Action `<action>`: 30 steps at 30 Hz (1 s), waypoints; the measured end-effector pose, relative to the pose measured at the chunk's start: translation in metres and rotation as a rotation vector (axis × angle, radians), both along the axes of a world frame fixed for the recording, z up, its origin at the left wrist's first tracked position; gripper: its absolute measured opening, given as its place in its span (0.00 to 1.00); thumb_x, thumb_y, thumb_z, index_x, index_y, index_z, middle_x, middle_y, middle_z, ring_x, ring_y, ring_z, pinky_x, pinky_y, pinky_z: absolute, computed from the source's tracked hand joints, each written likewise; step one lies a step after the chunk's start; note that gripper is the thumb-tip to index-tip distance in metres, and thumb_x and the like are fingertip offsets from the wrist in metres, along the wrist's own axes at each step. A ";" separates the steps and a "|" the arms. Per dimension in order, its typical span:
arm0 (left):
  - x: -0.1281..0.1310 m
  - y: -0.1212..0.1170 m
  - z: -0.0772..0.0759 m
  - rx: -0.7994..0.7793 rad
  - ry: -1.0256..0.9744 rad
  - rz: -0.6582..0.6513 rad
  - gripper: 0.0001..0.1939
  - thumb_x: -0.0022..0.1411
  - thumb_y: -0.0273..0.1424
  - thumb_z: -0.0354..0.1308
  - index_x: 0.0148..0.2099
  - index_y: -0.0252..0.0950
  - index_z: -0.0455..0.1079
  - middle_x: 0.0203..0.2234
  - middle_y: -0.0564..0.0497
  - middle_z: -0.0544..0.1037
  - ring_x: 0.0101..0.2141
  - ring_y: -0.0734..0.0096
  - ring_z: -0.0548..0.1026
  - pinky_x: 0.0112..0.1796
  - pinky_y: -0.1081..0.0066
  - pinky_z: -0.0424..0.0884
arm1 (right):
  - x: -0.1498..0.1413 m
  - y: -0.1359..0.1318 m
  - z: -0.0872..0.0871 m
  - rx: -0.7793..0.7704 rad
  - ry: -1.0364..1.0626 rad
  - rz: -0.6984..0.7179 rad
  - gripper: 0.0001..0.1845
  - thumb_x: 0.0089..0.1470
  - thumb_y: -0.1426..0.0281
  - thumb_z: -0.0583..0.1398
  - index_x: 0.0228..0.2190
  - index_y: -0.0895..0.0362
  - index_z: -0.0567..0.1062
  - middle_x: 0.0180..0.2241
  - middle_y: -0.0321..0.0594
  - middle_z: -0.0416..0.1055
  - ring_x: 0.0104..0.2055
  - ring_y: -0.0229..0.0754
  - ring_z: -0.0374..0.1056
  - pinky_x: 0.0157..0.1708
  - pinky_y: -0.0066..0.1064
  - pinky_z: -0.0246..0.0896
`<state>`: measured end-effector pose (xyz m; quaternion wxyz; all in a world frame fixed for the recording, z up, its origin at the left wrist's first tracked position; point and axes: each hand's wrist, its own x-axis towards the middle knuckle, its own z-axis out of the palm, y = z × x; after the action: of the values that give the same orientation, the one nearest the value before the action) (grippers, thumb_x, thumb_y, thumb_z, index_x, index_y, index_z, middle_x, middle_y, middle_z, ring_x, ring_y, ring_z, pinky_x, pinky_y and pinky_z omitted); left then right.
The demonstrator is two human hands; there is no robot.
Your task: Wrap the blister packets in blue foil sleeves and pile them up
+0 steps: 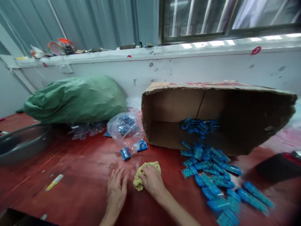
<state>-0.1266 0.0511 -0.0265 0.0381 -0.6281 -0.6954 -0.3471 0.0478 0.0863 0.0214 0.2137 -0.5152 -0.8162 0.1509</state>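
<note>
My right hand [152, 180] is closed over a crumpled yellow cloth [139, 181], pressing it on the red tabletop [84, 188]. To its left, my left hand [116, 185] lies flat on the table with fingers stretched out and nothing in it. Just beyond the hands are two small blue packets, one upright-looking packet [125, 154] and one flatter packet [140, 145]. Behind them a clear plastic bag [113, 125] holds more blue packets. A pile of blue packaged items [211, 175] spreads to the right of the cloth; their exact kind I cannot tell.
A cardboard box [164, 131] lies on its side, its opening facing me, with blue items inside. Left are a green sack [77, 100], a grey basin [47, 138] and a yellow-and-white cutter-like object [54, 182]. A dark cylinder [277, 168] stands at right.
</note>
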 end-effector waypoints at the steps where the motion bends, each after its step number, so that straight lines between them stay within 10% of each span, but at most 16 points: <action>1: -0.010 0.006 0.001 -0.003 -0.006 0.034 0.18 0.57 0.36 0.44 0.45 0.35 0.67 0.44 0.41 0.72 0.51 0.55 0.64 0.49 0.51 0.61 | -0.013 0.007 -0.001 -0.001 -0.061 -0.007 0.07 0.53 0.66 0.55 0.29 0.53 0.72 0.33 0.38 0.71 0.38 0.44 0.65 0.37 0.31 0.56; 7: -0.031 0.033 0.007 -0.015 0.075 0.003 0.16 0.58 0.33 0.43 0.43 0.37 0.68 0.42 0.44 0.74 0.50 0.57 0.65 0.49 0.52 0.60 | -0.043 0.037 -0.005 0.035 -0.201 -0.076 0.08 0.54 0.68 0.52 0.33 0.53 0.71 0.37 0.44 0.69 0.42 0.50 0.63 0.41 0.40 0.54; 13: -0.010 0.057 0.028 0.008 0.195 -0.115 0.17 0.57 0.28 0.44 0.47 0.38 0.67 0.49 0.45 0.70 0.55 0.53 0.57 0.50 0.50 0.57 | -0.014 0.050 0.005 0.082 -0.260 -0.134 0.10 0.53 0.66 0.53 0.37 0.52 0.71 0.39 0.45 0.69 0.42 0.50 0.62 0.39 0.39 0.55; 21: -0.010 0.087 0.000 -0.156 0.345 -0.238 0.15 0.56 0.27 0.46 0.43 0.37 0.70 0.48 0.43 0.70 0.54 0.44 0.58 0.48 0.42 0.54 | 0.015 0.018 -0.033 0.078 -0.202 -0.145 0.16 0.51 0.65 0.55 0.44 0.49 0.69 0.46 0.44 0.67 0.50 0.53 0.59 0.47 0.43 0.51; 30: -0.031 0.074 -0.007 -0.112 0.540 -0.189 0.17 0.58 0.29 0.46 0.46 0.31 0.69 0.51 0.40 0.68 0.54 0.50 0.59 0.51 0.51 0.55 | -0.019 0.095 0.004 -0.061 -0.204 -0.047 0.19 0.54 0.79 0.46 0.44 0.52 0.66 0.49 0.40 0.64 0.46 0.40 0.63 0.40 0.28 0.54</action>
<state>-0.1575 0.1248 -0.0339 0.1546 -0.7609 -0.6166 -0.1302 0.0293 0.1816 0.0259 0.1174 -0.5532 -0.8164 0.1174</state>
